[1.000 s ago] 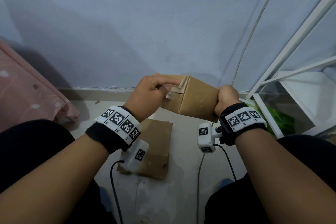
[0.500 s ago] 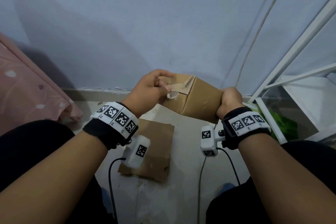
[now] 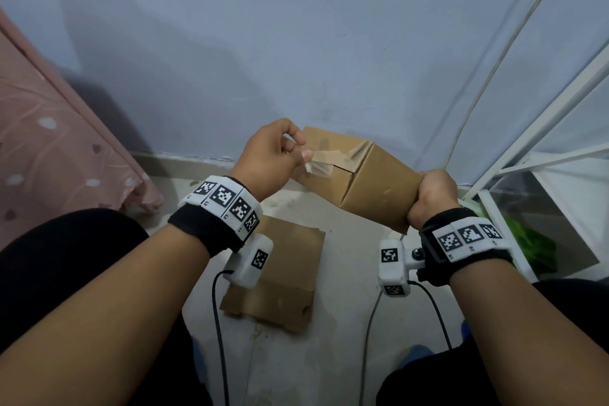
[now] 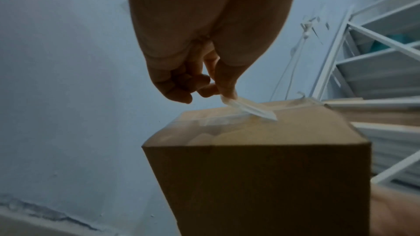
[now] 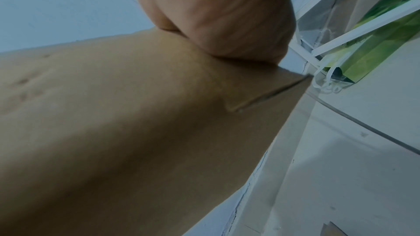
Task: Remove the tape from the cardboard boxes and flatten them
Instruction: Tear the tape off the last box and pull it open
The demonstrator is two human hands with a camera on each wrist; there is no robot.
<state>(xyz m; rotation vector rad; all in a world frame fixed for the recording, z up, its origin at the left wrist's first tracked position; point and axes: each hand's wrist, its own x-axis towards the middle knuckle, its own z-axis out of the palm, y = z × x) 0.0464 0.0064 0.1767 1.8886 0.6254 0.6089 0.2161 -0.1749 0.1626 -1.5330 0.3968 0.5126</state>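
Observation:
A small brown cardboard box (image 3: 372,188) is held in the air before the wall. My right hand (image 3: 431,198) grips its near right end, fingers curled round the edge; the right wrist view shows the box side (image 5: 127,114) under that hand (image 5: 218,17). My left hand (image 3: 273,158) pinches the loose end of a clear tape strip (image 3: 321,163) between thumb and finger, lifted off the box's left face. In the left wrist view the tape (image 4: 247,108) stretches from the fingertips (image 4: 227,92) to the seam of the box (image 4: 261,168).
A flattened cardboard piece (image 3: 280,277) lies on the pale floor between my knees. A white metal rack (image 3: 540,155) with a green bag (image 3: 527,247) stands at right. Pink fabric (image 3: 49,155) is at left. Camera cables (image 3: 219,323) trail down from both wrists.
My left hand has pulled leftward and up, peeling the tape further off the box. The box and both hands have risen slightly. My right hand keeps its grip.

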